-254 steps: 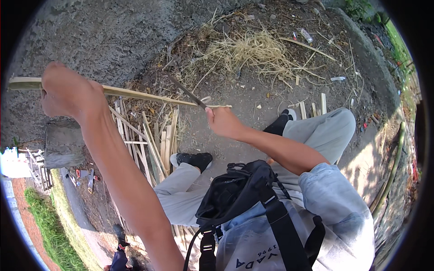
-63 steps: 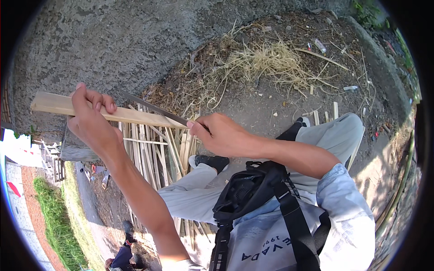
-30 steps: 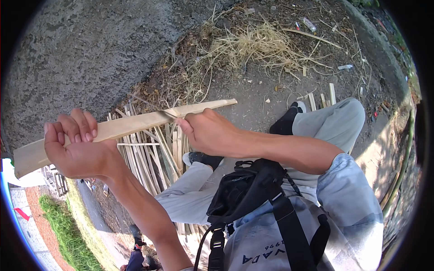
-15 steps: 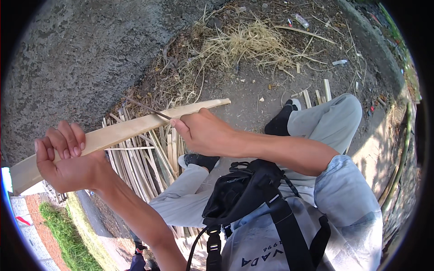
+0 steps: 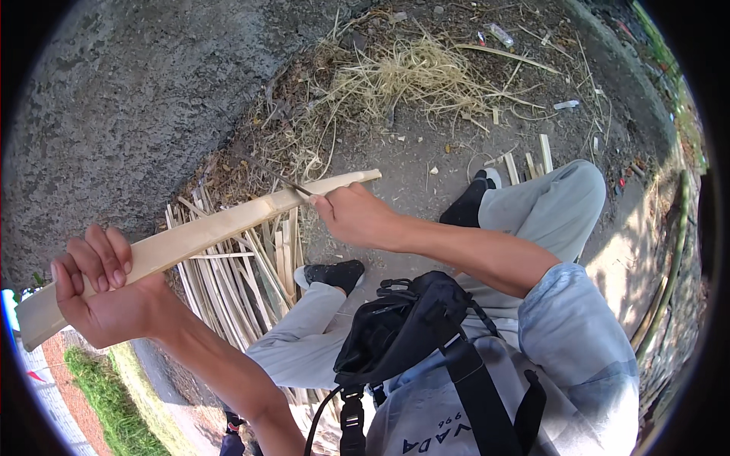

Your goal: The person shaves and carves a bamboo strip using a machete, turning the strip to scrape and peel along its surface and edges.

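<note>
A long, flat strip of pale split bamboo or wood (image 5: pixel 201 232) slants across in front of me, its right end higher. My left hand (image 5: pixel 114 300) is closed around it close to its wide left end. My right hand (image 5: pixel 357 216) is a fist at the narrower right end, holding a knife whose handle is hidden by the fingers. The thin, dark knife blade (image 5: pixel 275 176) points up and left and lies across the strip near its right end.
Below the strip lies a bundle of pale slats (image 5: pixel 220 292). A heap of curly shavings (image 5: pixel 422 76) is on the dirt ahead, beside a large grey rock-like surface (image 5: pixel 152 99). A black bag (image 5: pixel 403 327) hangs at my front; several short slats (image 5: pixel 530 163) lie near my right knee.
The knife and my right hand have shifted a little right along the strip, toward its narrow end. My left hand and the strip's wide end have moved slightly left and down.
</note>
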Action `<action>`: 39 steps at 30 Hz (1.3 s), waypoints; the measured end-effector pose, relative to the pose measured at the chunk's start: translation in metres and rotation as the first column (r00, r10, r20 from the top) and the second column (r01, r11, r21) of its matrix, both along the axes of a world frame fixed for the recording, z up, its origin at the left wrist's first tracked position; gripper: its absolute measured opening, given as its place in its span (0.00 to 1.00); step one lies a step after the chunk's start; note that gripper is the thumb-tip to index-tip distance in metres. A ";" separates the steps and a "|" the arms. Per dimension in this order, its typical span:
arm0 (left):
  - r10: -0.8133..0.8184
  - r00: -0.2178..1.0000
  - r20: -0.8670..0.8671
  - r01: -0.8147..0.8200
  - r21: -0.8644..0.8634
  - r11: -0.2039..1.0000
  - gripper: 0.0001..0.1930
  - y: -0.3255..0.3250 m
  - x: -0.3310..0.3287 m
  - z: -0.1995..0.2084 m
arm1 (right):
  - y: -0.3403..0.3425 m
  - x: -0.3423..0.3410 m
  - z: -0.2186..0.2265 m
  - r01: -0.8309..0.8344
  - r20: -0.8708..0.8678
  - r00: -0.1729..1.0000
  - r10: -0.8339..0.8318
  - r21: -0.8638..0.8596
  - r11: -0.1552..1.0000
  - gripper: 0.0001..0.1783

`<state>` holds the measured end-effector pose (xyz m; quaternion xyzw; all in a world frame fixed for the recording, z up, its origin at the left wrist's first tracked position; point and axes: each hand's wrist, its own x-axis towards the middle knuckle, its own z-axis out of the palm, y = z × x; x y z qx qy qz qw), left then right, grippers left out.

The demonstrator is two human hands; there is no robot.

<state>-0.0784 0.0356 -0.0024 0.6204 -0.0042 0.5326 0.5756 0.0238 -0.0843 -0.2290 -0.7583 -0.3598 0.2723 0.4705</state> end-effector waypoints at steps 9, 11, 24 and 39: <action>-0.089 0.996 0.013 0.088 0.049 0.995 0.17 0.008 -0.014 0.004 | 0.004 0.008 -0.010 -0.044 0.079 0.996 0.036 0.096 0.994 0.23; -0.092 0.995 0.033 0.090 0.075 0.993 0.17 0.007 -0.018 0.012 | -0.002 -0.007 0.011 -0.078 0.135 0.989 0.054 0.180 0.981 0.21; -0.193 0.980 0.041 0.190 0.073 0.979 0.16 0.012 -0.027 0.015 | -0.001 0.000 -0.049 0.028 0.084 0.996 -0.026 -0.021 0.999 0.24; -0.102 0.994 0.042 0.102 0.020 0.995 0.16 0.056 -0.035 -0.001 | -0.001 0.021 -0.163 0.019 0.084 0.996 0.007 -0.309 0.951 0.26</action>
